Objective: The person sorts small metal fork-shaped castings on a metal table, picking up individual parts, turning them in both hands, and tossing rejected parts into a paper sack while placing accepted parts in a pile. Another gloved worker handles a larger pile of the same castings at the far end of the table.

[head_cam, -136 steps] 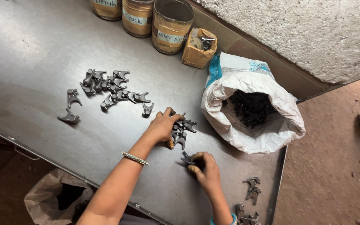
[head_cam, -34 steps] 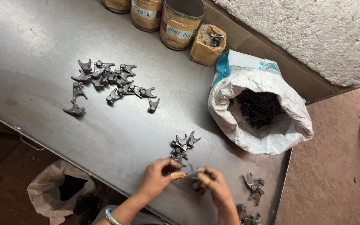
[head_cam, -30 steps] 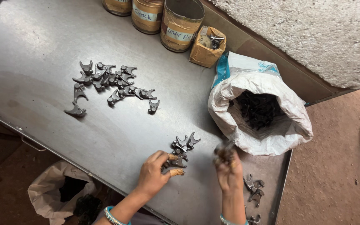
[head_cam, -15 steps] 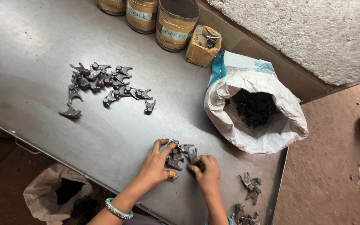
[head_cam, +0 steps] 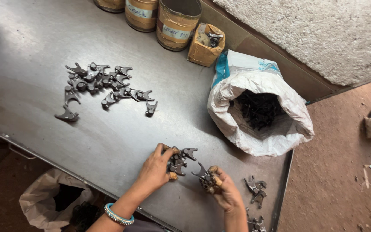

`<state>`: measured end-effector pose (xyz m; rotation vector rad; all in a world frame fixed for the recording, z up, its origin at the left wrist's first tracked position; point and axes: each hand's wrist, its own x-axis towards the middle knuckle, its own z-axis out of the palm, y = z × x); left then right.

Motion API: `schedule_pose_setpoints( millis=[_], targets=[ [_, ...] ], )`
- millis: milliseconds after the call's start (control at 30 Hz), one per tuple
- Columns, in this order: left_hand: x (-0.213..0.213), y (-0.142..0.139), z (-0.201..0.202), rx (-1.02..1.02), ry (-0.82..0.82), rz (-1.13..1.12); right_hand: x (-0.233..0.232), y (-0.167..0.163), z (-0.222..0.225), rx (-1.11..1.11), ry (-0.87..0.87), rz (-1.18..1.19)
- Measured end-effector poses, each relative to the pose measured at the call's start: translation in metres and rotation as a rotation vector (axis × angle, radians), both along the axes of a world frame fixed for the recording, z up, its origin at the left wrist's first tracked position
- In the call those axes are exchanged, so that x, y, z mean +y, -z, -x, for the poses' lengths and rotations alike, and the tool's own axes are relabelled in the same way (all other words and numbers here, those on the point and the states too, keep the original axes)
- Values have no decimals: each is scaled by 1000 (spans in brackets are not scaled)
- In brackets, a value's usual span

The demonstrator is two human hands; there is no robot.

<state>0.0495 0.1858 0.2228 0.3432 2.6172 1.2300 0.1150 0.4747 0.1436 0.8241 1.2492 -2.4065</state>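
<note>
Since half a second ago, we see the right hand (head_cam: 224,193) lift a dark forked metal part (head_cam: 203,174) off the small pile (head_cam: 179,160) and draw it slightly right, while the left hand stays on that pile. Right fingers are closed around the part, its two prongs pointing up and left. The left hand (head_cam: 155,167) lies at lower centre of the frame, fingers curled over the pile and gripping several parts; a blue bangle (head_cam: 117,215) circles that wrist.

We see a grey steel table (head_cam: 35,56) filling most of the frame, smooth and dully reflective. A larger spread of forked parts (head_cam: 104,86) lies at upper left. A few more parts (head_cam: 255,189) sit at the lower right corner of the table. An open white sack (head_cam: 258,111) of dark pieces stands at centre right. Taped tins (head_cam: 177,21) and a small cardboard box (head_cam: 205,43) line the top edge. Beyond, at right, is reddish dirt floor (head_cam: 344,172); a rough pale wall (head_cam: 323,34) fills the upper right. A pale bag (head_cam: 44,202) sits below the table at lower left.
</note>
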Motion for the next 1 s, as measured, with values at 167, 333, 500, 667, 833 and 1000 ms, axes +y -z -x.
schedule_pose_setpoints(
  millis=[167, 333, 500, 667, 833, 1000],
  targets=[
    [-4, -2, -7, -27, 10, 10, -9, -51, 45, 512, 261, 314],
    [-3, 8, -16, 15, 22, 24, -72, -68, 67, 768, -317, -1028],
    [-2, 14, -23, 53, -19, -33, -98, -55, 63, 761, -401, -1446],
    [-2, 8, -34, 71, -161, -181, -62, -29, 46, 628, -33, -285],
    [8, 12, -41, 128, -177, -326, -38, 0, 12, 330, 168, 172],
    [21, 26, -45, -127, -166, -613, -49, 12, -5, 288, 157, 178]
  ],
)
